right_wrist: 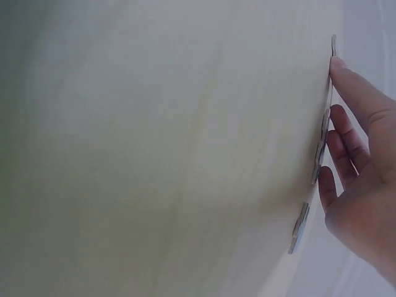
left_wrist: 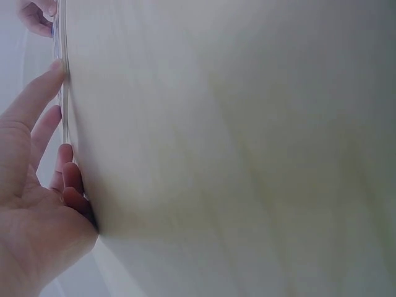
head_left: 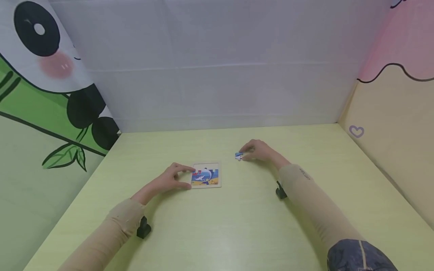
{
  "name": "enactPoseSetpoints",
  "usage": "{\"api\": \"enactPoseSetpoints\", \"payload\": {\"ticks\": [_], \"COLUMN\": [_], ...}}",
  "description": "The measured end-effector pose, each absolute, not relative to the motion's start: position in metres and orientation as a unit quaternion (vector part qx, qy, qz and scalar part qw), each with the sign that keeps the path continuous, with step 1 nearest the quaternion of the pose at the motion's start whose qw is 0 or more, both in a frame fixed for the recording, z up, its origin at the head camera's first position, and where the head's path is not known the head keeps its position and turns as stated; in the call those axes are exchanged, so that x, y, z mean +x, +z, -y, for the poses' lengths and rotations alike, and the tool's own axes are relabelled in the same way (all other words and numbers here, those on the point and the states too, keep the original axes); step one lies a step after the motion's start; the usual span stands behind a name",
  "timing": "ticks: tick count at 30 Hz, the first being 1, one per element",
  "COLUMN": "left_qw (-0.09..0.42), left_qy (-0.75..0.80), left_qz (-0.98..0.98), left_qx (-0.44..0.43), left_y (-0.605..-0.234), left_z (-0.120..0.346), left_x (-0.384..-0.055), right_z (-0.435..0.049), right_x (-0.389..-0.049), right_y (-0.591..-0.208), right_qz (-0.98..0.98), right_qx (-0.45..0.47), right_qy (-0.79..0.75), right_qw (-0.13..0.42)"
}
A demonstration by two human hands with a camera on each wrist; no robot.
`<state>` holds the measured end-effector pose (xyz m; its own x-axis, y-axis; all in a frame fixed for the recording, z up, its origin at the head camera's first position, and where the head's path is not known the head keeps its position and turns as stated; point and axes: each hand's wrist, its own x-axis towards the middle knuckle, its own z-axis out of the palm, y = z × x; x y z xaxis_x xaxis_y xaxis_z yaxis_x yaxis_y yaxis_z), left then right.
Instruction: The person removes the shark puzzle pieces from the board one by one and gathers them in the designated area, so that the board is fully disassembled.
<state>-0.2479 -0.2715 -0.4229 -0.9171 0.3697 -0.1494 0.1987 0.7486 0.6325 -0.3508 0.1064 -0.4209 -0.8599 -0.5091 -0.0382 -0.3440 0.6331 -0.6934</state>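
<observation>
A small jigsaw puzzle tray (head_left: 219, 175) lies on the table; its picture has a dolphin, blue water and a sandy bottom, and a pale strip shows along the top. My left hand (head_left: 171, 178) touches the tray's left side, index finger and thumb spread and fairly straight. In the left wrist view the tray appears edge-on beside the thumb of my left hand (left_wrist: 37, 185). To the right of the tray, my right hand (head_left: 259, 150) pinches a blue and white puzzle piece (head_left: 239, 156) between thumb and fingers. The right wrist view shows this piece (right_wrist: 334, 46) edge-on at my right thumb.
More puzzle pieces (right_wrist: 299, 229) lie by my right hand in the right wrist view; in the head view that hand hides them. The pale table (head_left: 217, 226) meets a white backdrop (head_left: 217, 94) behind and printed cloth walls at left and right.
</observation>
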Motion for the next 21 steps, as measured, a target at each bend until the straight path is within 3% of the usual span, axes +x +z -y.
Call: {"api": "enactPoseSetpoints", "payload": {"ticks": [21], "left_qw": [0.129], "left_qy": [0.322], "left_qz": [-0.925], "left_qx": [0.158], "left_y": [-0.4234], "left_z": [0.2714], "left_x": [-0.2476], "right_z": [-0.1087], "right_x": [-0.3524], "right_y": [-0.423], "right_qz": [-0.896], "right_qx": [-0.247], "right_qy": [-0.348], "right_qw": [0.122]}}
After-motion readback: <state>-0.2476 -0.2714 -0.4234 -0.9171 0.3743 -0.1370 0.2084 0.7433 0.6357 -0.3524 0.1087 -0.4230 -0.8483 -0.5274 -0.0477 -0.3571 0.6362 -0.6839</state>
